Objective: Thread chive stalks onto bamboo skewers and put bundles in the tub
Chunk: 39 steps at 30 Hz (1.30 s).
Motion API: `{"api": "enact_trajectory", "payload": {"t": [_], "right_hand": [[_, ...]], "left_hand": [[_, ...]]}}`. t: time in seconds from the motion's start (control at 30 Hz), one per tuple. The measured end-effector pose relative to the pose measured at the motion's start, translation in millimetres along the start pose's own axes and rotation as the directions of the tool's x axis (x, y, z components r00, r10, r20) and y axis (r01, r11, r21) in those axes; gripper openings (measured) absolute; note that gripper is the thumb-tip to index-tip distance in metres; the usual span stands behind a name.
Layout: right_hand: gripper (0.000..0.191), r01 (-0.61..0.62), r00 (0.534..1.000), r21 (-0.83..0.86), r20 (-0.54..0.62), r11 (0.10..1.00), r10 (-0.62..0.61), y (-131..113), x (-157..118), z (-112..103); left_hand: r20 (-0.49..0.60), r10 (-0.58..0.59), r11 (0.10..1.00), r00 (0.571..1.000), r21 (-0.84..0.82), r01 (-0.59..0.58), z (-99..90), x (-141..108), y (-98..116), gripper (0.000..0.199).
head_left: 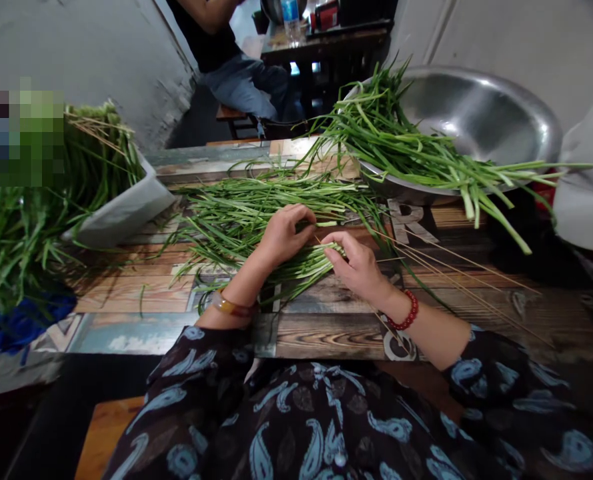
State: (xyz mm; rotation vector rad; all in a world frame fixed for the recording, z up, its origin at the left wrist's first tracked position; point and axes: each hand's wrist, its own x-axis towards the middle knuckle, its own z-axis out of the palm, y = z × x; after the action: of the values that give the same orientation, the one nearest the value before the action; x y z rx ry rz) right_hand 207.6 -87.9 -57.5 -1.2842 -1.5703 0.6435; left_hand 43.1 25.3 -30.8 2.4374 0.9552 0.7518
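Note:
Pale stem ends of a small bunch of garlic chives [309,265] lie between my two hands, their green leaves trailing left over the table. My right hand [359,267] pinches the stem ends between thumb and fingers. Just left of it, my left hand [289,235] is closed, its fingertips curled down at the bunch; what they grip is hidden. A thin sliver like a skewer shows between the hands, too small to follow. Beyond them spreads a loose pile of garlic chives [261,200]. Several bamboo skewers [456,273] lie to the right of my right hand.
At the right back, a large steel basin [496,100] holds more chives, some hanging over its rim. On the left stands a white tray [126,207] packed with chives and skewers. A blue cloth-like item [31,320] lies near it. Across the table sits another person [246,80].

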Motion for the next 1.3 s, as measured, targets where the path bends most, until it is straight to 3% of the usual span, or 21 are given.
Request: {"api": "enact_trajectory", "payload": {"t": [0.1, 0.43, 1.3], "right_hand": [[0.019, -0.046, 0.999, 0.033, 0.019, 0.998, 0.045, -2.7, -1.0, -2.1], [0.018, -0.077, 0.997, 0.026, -0.012, 0.997, 0.077, -3.9, -0.4, -1.7], [0.023, -0.097, 0.995, -0.021, 0.037, 0.995, 0.098, -5.0, 0.5, -3.2]], "left_hand": [[-0.011, -0.089, 0.985, 0.996, -0.147, 0.087, -6.9, -11.5, 6.2, 0.013], [0.012, -0.165, 0.914, 0.986, -0.373, 0.158, -4.2, -26.5, 12.8, 0.022], [-0.037, -0.211, 0.916, 0.977, -0.357, 0.184, -5.8, -29.4, 19.7, 0.015]]}}
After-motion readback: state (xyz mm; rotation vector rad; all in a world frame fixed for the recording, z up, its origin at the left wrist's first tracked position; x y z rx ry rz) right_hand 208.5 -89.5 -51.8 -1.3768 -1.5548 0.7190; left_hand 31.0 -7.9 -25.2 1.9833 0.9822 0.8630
